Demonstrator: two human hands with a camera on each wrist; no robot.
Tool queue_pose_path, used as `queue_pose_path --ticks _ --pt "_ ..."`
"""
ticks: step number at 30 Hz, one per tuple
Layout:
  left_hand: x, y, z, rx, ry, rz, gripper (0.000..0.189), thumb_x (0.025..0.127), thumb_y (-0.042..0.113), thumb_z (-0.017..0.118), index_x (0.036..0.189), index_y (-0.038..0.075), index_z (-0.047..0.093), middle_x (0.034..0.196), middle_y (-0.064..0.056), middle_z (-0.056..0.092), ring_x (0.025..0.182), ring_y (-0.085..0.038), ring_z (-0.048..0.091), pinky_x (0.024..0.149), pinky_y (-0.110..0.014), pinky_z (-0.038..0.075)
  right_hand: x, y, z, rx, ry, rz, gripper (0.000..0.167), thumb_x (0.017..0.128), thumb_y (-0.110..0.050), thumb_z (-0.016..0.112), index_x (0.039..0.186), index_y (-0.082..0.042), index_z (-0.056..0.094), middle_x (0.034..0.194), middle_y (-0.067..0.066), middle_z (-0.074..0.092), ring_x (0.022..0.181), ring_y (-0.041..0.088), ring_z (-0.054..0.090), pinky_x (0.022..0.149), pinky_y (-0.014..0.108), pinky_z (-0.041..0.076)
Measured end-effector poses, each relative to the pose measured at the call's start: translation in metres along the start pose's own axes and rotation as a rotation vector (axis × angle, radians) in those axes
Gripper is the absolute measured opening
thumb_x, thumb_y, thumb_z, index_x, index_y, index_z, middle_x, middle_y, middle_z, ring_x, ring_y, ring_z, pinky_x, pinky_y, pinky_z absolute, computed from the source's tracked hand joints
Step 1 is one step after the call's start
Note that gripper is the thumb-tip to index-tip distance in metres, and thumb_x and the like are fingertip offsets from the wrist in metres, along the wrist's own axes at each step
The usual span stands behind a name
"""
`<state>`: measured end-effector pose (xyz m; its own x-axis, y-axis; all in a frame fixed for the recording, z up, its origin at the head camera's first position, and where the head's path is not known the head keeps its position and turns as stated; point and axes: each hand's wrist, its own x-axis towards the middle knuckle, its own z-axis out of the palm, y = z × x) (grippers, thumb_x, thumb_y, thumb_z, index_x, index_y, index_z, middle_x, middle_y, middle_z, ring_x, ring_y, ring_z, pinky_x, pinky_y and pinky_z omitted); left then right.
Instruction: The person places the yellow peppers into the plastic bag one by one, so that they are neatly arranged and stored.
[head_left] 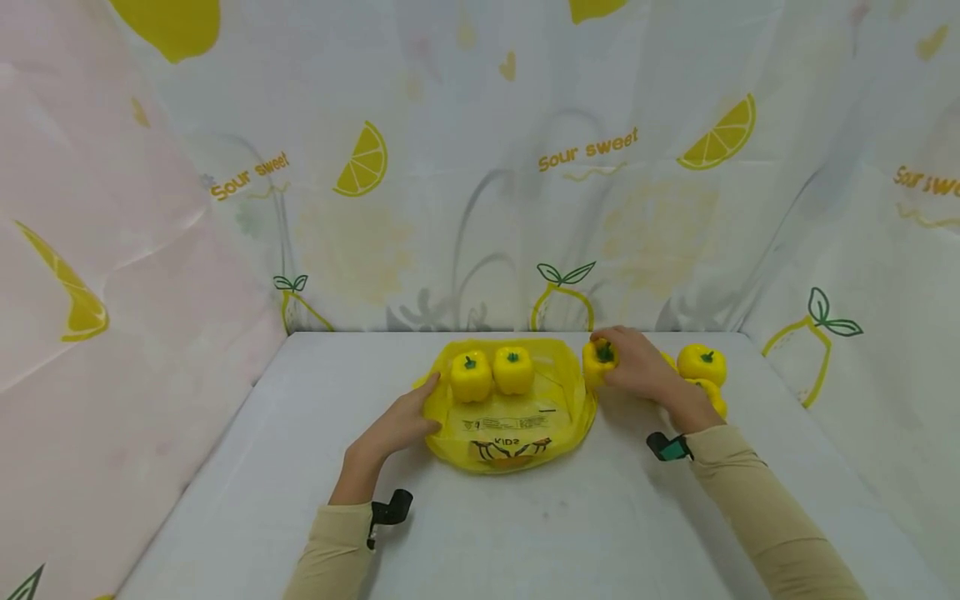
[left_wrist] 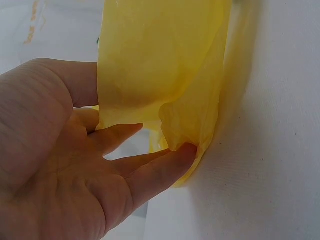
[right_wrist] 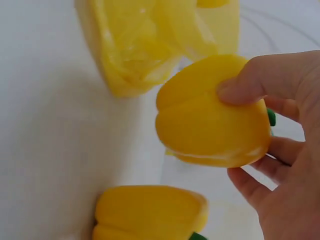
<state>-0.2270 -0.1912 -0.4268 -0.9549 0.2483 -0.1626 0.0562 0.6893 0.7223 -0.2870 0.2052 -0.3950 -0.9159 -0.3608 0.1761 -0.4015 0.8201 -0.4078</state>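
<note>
A yellow plastic bag [head_left: 517, 458] with printing lies on the white table. My left hand [head_left: 401, 421] holds its left edge; in the left wrist view the thumb goes behind the yellow film [left_wrist: 155, 60] and a fingertip touches a fold. Two yellow bell peppers, one on the left [head_left: 471, 379] and one on the right [head_left: 513, 372], sit within the bag's outline. My right hand [head_left: 641, 367] grips another yellow bell pepper [right_wrist: 212, 115] between thumb and fingers, just right of the bag. Its green stem partly shows beside the palm.
More yellow bell peppers [head_left: 702, 364] are grouped at the table's right, partly behind my right hand. A white cloth backdrop [head_left: 480, 233] with lemon prints rises behind the table [head_left: 495, 533] and along both sides.
</note>
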Motion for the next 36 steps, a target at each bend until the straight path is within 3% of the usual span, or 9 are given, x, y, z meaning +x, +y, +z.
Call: queue_pose_path --ticks 6,11,18,25,36 --pt "0.003 -0.003 0.002 0.001 0.003 0.004 0.085 0.086 0.008 0.061 0.160 0.011 0.019 0.165 -0.011 0.024 0.152 -0.033 0.024 0.123 -0.056 0.022 0.003 -0.013 -0.011 0.112 0.129 -0.063 0.059 0.076 -0.005 0.071 0.133 -0.007 0.055 0.135 0.015 0.054 0.112 0.032 0.048 0.097 0.051 0.045" --pt "0.003 -0.004 0.001 0.000 0.004 0.007 0.085 0.086 0.008 0.061 0.160 0.012 0.019 0.165 -0.011 0.024 0.152 -0.033 0.024 0.123 -0.056 0.022 0.007 -0.030 -0.015 0.168 0.154 -0.114 0.059 0.076 -0.003 0.071 0.133 -0.007 0.055 0.136 0.014 0.055 0.119 0.032 0.049 0.102 0.053 0.044" --pt "0.002 -0.002 0.001 -0.003 0.008 -0.007 0.085 0.086 0.010 0.062 0.160 0.013 0.020 0.165 -0.011 0.025 0.152 -0.032 0.026 0.122 -0.056 0.024 0.008 -0.048 -0.007 0.226 0.078 -0.119 0.058 0.078 -0.006 0.069 0.135 -0.009 0.054 0.140 0.013 0.055 0.119 0.030 0.049 0.096 0.049 0.046" --pt "0.003 -0.003 0.003 -0.011 0.004 -0.009 0.084 0.086 0.010 0.062 0.159 0.014 0.021 0.165 -0.009 0.025 0.152 -0.030 0.025 0.123 -0.055 0.023 0.014 -0.047 0.012 0.214 -0.003 -0.074 0.060 0.079 -0.008 0.069 0.137 -0.009 0.053 0.143 0.011 0.054 0.130 0.031 0.049 0.110 0.054 0.043" --pt "0.002 -0.001 0.002 -0.003 0.008 -0.009 0.083 0.087 0.009 0.062 0.159 0.013 0.022 0.165 -0.009 0.026 0.153 -0.030 0.025 0.123 -0.053 0.023 0.023 -0.046 0.032 0.180 -0.068 -0.027 0.061 0.079 -0.009 0.070 0.138 -0.006 0.053 0.144 0.015 0.054 0.136 0.036 0.046 0.115 0.055 0.036"
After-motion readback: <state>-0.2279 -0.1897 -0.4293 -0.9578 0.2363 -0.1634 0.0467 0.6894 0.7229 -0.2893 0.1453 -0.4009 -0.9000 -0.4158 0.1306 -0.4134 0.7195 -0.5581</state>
